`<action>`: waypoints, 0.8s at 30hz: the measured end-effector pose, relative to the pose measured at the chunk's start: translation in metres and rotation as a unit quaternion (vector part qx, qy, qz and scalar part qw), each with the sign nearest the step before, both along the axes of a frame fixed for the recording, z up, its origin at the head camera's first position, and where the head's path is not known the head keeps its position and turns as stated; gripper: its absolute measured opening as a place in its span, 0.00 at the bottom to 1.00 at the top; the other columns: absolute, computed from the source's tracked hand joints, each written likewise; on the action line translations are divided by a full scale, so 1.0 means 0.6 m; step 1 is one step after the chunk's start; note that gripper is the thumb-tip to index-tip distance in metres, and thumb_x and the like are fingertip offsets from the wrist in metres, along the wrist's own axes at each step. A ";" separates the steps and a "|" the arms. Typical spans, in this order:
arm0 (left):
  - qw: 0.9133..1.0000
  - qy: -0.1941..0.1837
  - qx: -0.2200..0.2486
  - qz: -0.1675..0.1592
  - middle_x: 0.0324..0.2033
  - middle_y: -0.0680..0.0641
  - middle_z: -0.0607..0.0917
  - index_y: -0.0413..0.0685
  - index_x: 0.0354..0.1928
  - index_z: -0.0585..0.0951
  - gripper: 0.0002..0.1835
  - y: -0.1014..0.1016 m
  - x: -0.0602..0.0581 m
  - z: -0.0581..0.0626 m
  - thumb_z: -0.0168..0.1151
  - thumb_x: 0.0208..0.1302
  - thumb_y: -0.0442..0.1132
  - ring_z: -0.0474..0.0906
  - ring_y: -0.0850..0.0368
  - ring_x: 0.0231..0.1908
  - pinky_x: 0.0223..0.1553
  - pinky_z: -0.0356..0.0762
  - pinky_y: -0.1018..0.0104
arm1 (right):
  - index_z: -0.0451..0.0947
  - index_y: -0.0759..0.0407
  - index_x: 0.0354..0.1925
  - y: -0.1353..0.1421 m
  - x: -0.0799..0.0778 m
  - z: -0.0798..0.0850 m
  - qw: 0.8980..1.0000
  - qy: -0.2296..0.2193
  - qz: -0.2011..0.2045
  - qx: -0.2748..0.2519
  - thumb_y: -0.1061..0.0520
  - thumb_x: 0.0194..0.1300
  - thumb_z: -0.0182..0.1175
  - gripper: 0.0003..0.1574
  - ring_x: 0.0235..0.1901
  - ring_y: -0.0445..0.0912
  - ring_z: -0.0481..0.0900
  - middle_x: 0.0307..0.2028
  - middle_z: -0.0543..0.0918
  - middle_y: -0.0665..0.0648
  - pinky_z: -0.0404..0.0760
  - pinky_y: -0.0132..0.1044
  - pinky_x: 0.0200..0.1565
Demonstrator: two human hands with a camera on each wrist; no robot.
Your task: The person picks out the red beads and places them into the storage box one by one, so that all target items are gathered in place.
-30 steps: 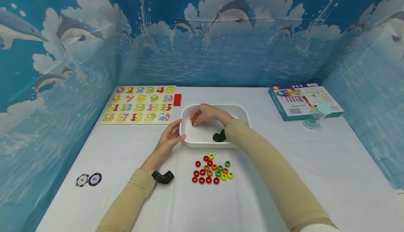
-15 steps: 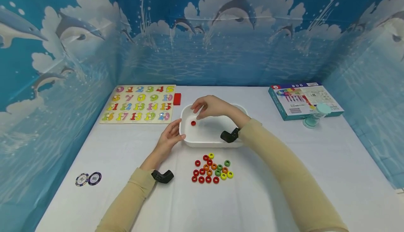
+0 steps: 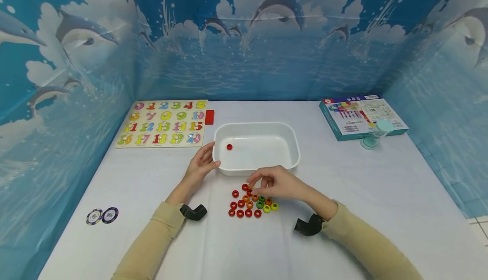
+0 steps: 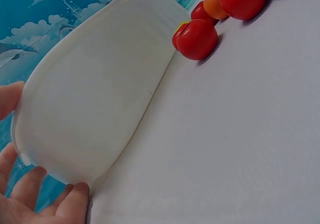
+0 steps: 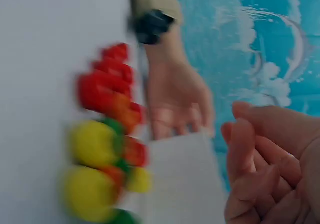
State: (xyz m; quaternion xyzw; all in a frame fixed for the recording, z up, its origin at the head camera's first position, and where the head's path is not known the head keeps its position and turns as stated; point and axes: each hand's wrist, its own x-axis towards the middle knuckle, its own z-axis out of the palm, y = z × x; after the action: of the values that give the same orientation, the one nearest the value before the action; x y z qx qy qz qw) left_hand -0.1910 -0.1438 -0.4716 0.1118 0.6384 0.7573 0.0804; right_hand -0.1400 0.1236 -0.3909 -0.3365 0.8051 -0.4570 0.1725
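Observation:
My left hand holds the left end of a white plastic tray, its thumb at the near corner and its fingers along the side. Inside that tray lies one red ring-shaped bead. In front of it, several red, orange, green and yellow beads are loosely grouped on the table. My right hand is over the back of this group with fingers bent and hides some beads. In the right wrist view, blurred by motion, the thumb and index fingertips come near each other with nothing seen between them.
A number puzzle board lies at back left with a red block beside it. At back right are a flat box and a teal-capped hourglass-like item. Two poker chips lie at left.
My right hand lets go of the red bead in the tray, lifts, and moves out toward me to the beads in front. My left hand stays at the tray's left end.

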 end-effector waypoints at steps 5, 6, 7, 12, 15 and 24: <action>1.000 0.005 0.000 0.003 0.65 0.46 0.59 0.46 0.65 0.57 0.37 -0.001 -0.001 -0.007 0.62 0.54 0.33 0.55 0.52 0.63 0.60 0.58 0.61 | 0.79 0.54 0.40 0.000 0.016 -0.077 0.997 0.063 -0.053 -0.015 0.55 0.53 0.65 0.14 0.19 0.39 0.72 0.32 0.82 0.48 0.73 0.29 0.19; 1.000 0.006 -0.002 0.002 0.65 0.46 0.59 0.46 0.65 0.57 0.37 -0.001 -0.001 -0.007 0.62 0.54 0.33 0.55 0.52 0.63 0.59 0.59 0.61 | 0.79 0.53 0.39 -0.001 0.016 -0.088 0.995 0.076 -0.064 -0.015 0.54 0.52 0.65 0.13 0.19 0.38 0.72 0.31 0.81 0.46 0.73 0.29 0.19; 1.000 0.004 -0.004 0.002 0.65 0.46 0.59 0.47 0.65 0.57 0.37 -0.001 -0.001 -0.008 0.62 0.54 0.33 0.55 0.53 0.63 0.59 0.59 0.62 | 0.80 0.52 0.38 -0.002 0.017 -0.095 0.993 0.088 -0.074 -0.016 0.55 0.52 0.65 0.12 0.19 0.37 0.71 0.30 0.81 0.45 0.73 0.29 0.19; 1.000 -0.010 -0.006 -0.003 0.64 0.49 0.60 0.50 0.65 0.59 0.35 -0.001 0.000 -0.002 0.61 0.55 0.32 0.56 0.55 0.62 0.58 0.60 0.65 | 0.80 0.52 0.37 -0.008 0.016 -0.112 0.985 0.121 -0.118 -0.008 0.57 0.52 0.65 0.11 0.19 0.36 0.71 0.28 0.80 0.41 0.72 0.27 0.19; 1.000 -0.013 -0.008 -0.010 0.64 0.47 0.59 0.48 0.65 0.58 0.35 0.001 0.005 0.009 0.60 0.56 0.31 0.55 0.54 0.63 0.58 0.60 0.65 | 0.80 0.52 0.37 -0.010 0.017 -0.114 0.984 0.127 -0.124 0.006 0.56 0.51 0.66 0.11 0.19 0.35 0.70 0.27 0.79 0.41 0.72 0.27 0.19; 1.000 -0.007 -0.010 -0.017 0.65 0.44 0.58 0.45 0.65 0.57 0.35 0.004 0.013 0.024 0.58 0.57 0.29 0.53 0.50 0.64 0.59 0.58 0.64 | 0.80 0.50 0.38 -0.016 0.019 -0.109 0.983 0.115 -0.137 0.050 0.54 0.50 0.67 0.13 0.20 0.35 0.70 0.27 0.78 0.40 0.72 0.28 0.21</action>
State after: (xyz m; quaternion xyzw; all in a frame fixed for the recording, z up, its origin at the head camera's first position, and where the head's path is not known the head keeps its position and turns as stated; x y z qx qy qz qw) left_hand -0.1833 -0.1415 -0.4573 0.1162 0.6432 0.7504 0.0985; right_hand -0.1283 0.1142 -0.4566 -0.2641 0.8799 -0.3937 0.0310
